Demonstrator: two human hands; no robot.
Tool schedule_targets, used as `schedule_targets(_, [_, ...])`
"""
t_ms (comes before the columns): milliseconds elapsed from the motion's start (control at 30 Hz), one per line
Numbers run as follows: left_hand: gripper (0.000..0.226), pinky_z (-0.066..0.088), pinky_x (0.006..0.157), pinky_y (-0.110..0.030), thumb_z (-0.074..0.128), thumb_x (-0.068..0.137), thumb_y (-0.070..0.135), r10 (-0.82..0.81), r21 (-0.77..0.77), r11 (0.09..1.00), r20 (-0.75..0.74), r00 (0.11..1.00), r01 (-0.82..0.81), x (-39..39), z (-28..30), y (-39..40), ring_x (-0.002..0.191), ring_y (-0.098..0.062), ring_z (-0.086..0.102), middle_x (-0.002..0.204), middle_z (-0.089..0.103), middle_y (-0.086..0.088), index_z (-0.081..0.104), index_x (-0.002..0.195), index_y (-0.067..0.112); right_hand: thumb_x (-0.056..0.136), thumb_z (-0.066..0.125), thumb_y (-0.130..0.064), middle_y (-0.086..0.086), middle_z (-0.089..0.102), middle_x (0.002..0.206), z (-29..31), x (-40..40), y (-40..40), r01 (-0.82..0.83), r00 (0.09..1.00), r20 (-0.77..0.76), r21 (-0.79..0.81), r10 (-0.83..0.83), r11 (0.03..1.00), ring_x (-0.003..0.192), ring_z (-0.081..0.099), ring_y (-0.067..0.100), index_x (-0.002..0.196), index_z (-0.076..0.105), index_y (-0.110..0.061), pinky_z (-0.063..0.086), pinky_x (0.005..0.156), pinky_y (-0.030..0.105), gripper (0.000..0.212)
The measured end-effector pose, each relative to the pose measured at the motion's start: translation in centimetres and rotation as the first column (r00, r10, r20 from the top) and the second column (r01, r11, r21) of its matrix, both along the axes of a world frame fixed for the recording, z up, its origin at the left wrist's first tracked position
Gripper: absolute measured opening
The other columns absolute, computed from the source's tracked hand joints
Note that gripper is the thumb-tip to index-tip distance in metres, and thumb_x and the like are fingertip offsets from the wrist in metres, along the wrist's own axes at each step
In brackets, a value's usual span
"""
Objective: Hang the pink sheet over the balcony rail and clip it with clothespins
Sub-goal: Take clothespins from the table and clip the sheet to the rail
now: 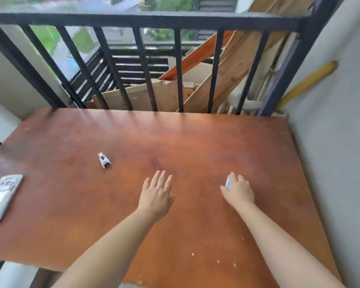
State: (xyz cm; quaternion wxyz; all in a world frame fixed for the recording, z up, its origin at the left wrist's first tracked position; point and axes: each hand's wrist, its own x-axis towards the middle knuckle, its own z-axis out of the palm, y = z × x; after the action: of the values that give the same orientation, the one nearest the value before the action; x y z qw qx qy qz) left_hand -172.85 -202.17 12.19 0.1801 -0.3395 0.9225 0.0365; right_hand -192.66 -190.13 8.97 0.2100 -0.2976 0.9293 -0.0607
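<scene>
A black metal balcony rail [146, 19] runs across the top of the view, with vertical bars below it. No pink sheet is in sight. On the reddish-brown wooden table [92, 204] lies a white clothespin [104, 160], left of centre. My left hand [156, 194] hovers flat over the middle of the table, fingers spread, holding nothing. My right hand [238, 191] rests on the table to the right, its fingers curled around a second white clothespin [228, 182] that pokes out at its left side.
A white remote control [2, 197] lies at the table's left edge. A grey wall [341, 142] borders the table on the right. Behind the rail bars lean wooden boards [233, 65] and a yellow pole [308, 82].
</scene>
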Motion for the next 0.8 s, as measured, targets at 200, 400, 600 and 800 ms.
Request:
schedule_targets(200, [0.061, 0.017, 0.114, -0.040, 0.031, 0.094, 0.042, 0.155, -0.022, 0.988, 0.021, 0.988, -0.154, 2.7, -2.0, -7.2, 0.144, -0.023, 0.002, 0.156, 0.006, -0.007, 0.009, 0.145, 0.016, 0.086, 0.044, -0.006, 0.021, 0.051, 0.109, -0.8, 0.0, -4.4, 0.032, 0.996, 0.090, -0.070, -0.026, 0.997, 0.085, 0.056, 0.034, 0.095, 0.057, 0.002, 0.044, 0.073, 0.034, 0.017])
schedule_targets(400, [0.066, 0.027, 0.110, -0.042, 0.050, 0.083, 0.020, 0.254, -0.027, 0.967, 0.003, 0.967, -0.254, 4.7, -2.8, -16.3, 0.142, -0.029, 0.007, 0.153, 0.011, -0.012, 0.019, 0.142, 0.016, 0.082, 0.055, -0.012, 0.018, 0.063, 0.094, 1.1, 2.8, -11.3, -0.029, 0.964, 0.260, -0.118, 0.059, 0.993, 0.088, 0.056, 0.028, 0.056, 0.039, -0.018, 0.034, 0.065, 0.028, 0.032])
schedule_targets(600, [0.055, 0.015, 0.114, -0.037, 0.036, 0.094, 0.014, -0.062, -0.057, 0.995, 0.228, 0.972, 0.077, 8.6, -3.5, -24.2, 0.144, -0.025, -0.002, 0.156, 0.008, 0.000, 0.013, 0.143, 0.021, 0.076, 0.058, -0.008, -0.002, 0.049, 0.063, 2.8, 7.0, -18.4, 0.002, 0.895, 0.439, -0.179, 0.078, 0.984, 0.052, 0.042, 0.008, 0.059, 0.050, -0.017, 0.031, 0.038, 0.010, 0.021])
schedule_targets(800, [0.034, 0.032, 0.102, -0.031, 0.046, 0.087, 0.014, -0.244, -0.028, 0.968, 0.109, 0.964, 0.248, 11.0, -3.6, -26.5, 0.120, -0.025, 0.045, 0.122, 0.054, -0.005, 0.047, 0.121, 0.015, 0.073, 0.061, -0.003, -0.002, 0.046, 0.059, 2.7, 9.8, -21.5, 0.148, 0.826, 0.563, -0.233, 0.010, 0.961, 0.052, 0.039, 0.010, 0.056, 0.046, -0.019, 0.029, 0.047, 0.021, 0.028])
